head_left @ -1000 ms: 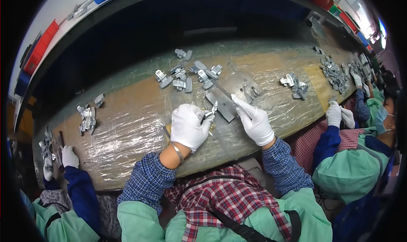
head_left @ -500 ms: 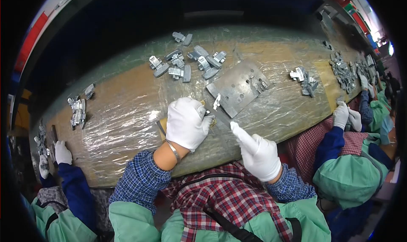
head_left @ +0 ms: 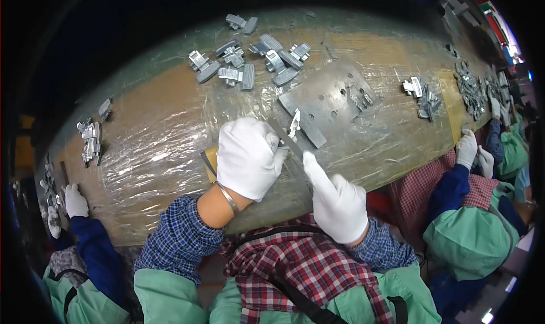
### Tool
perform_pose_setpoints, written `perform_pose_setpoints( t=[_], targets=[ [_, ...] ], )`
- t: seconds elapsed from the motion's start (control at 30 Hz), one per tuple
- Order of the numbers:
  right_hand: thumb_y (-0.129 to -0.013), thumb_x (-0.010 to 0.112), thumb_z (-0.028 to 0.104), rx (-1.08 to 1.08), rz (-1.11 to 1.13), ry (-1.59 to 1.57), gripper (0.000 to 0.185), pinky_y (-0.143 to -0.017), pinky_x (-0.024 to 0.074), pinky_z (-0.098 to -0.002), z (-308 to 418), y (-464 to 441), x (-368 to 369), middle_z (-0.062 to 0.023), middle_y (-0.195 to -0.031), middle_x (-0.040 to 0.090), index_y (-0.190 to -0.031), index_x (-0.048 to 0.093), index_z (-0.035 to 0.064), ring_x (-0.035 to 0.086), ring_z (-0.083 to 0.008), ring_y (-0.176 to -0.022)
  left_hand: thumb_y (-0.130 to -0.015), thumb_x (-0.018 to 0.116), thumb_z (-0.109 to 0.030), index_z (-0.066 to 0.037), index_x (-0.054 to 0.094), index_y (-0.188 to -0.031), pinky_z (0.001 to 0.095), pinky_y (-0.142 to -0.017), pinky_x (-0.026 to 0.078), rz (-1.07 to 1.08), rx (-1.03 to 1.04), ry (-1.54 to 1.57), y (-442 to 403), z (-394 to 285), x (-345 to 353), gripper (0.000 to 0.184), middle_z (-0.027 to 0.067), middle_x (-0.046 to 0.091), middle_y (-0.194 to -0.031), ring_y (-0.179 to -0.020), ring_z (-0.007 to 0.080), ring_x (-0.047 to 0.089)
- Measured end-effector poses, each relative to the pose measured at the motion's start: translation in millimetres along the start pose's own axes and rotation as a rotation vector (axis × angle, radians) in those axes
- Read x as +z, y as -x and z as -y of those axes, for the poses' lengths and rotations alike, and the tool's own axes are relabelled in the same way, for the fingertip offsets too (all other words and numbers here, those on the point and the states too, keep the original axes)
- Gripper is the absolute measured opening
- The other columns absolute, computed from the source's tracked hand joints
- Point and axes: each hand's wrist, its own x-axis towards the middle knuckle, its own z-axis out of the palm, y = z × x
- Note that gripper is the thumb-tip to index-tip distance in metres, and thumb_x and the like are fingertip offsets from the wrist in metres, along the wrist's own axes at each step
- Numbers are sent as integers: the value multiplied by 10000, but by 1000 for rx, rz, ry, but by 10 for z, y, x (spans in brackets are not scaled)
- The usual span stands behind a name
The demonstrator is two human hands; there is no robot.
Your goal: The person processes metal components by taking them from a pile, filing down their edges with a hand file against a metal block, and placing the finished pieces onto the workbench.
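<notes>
My left hand (head_left: 250, 159), in a white glove, is closed on a small metal part (head_left: 280, 144), mostly hidden by the fingers. My right hand (head_left: 339, 202), also gloved, grips a flat file (head_left: 289, 142), its index finger stretched along the tool. The blade slants up and left, passing close by the left fingers. Just beyond the file, a shiny small metal piece (head_left: 294, 124) shows at the edge of a thick steel plate (head_left: 323, 100) with holes. I cannot tell whether this piece touches the left hand.
Several grey metal castings (head_left: 244, 77) lie beyond my hands. More castings (head_left: 423, 97) sit right of the plate, and others (head_left: 91, 139) at the left. Clear film covers the bench (head_left: 153, 171). Co-workers' gloved hands (head_left: 75, 201) are at the left, with another co-worker's hand (head_left: 466, 149) at the right.
The view has shifted, so the plate and castings appear higher. The file shows more of its length beside my left hand. Both hands keep their grips.
</notes>
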Motion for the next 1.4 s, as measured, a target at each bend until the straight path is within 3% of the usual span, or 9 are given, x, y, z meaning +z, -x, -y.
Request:
perform_pose_setpoints(
  t=[0.13,0.3,0.5,0.73,0.87,1.0,1.13,1.27,1.4],
  targets=[
    [-863,664,57,-14,-84,-25,664,-467,465,-389,-9,-291,85,-45,-649,424,-1503,603,225,525,-238,-460,-768,804,-162,-50,710,-811,478,-659,499,-29,36,-30,-2,-22,-4,153,99,640,-731,-717,340,622],
    [-819,665,45,-6,33,3,698,-449,458,-381,-3,199,-41,-38,-635,422,-1495,611,213,526,-225,-452,-786,795,-171,-47,709,-798,485,-673,500,-36,-4,-11,8,-29,-1,151,101,649,-749,-730,345,622],
    [-849,669,69,-32,-132,4,699,-459,482,-390,-31,-342,148,-40,-647,449,-1524,578,230,537,-231,-453,-794,786,-163,-53,722,-806,484,-658,501,-15,9,-34,-12,-35,3,127,105,648,-720,-702,342,616],
    [-821,673,53,-35,-21,-7,711,-434,451,-369,38,169,16,-37,-642,419,-1516,588,179,519,-209,-440,-790,800,-171,-53,731,-784,469,-639,506,-19,-40,9,4,-34,-23,137,104,655,-712,-686,340,627],
    [-839,672,62,-44,-59,104,708,-451,466,-361,15,-208,64,-34,-647,442,-1523,582,219,532,-206,-451,-822,801,-175,-46,745,-789,466,-624,509,-20,43,-69,-11,-29,-25,145,107,659,-698,-667,342,631],
    [-879,663,73,11,-114,-30,671,-480,492,-377,-133,-373,15,-54,-657,497,-1522,576,240,574,-247,-488,-853,796,-211,-44,758,-812,465,-625,517,-6,-1,11,-45,-49,-48,176,108,669,-685,-644,340,640],
    [-874,708,63,41,-102,-112,648,-487,481,-391,-325,-119,-88,-53,-649,506,-1493,610,227,557,-258,-495,-864,792,-235,-59,765,-861,460,-619,523,76,-60,37,-91,-56,-78,178,112,684,-690,-626,337,651],
    [-855,721,49,11,63,-104,653,-474,457,-389,-388,27,-239,-41,-643,471,-1478,626,221,530,-244,-490,-864,795,-237,-83,753,-874,472,-645,500,95,-32,-15,-112,-55,-59,160,87,655,-685,-669,332,634],
    [-801,691,45,-57,112,42,715,-468,469,-377,-472,-79,-249,-27,-656,432,-1484,622,244,504,-235,-475,-842,814,-221,-106,733,-864,472,-682,467,118,14,4,-120,-10,-55,142,57,622,-712,-732,321,606]
  ],
)
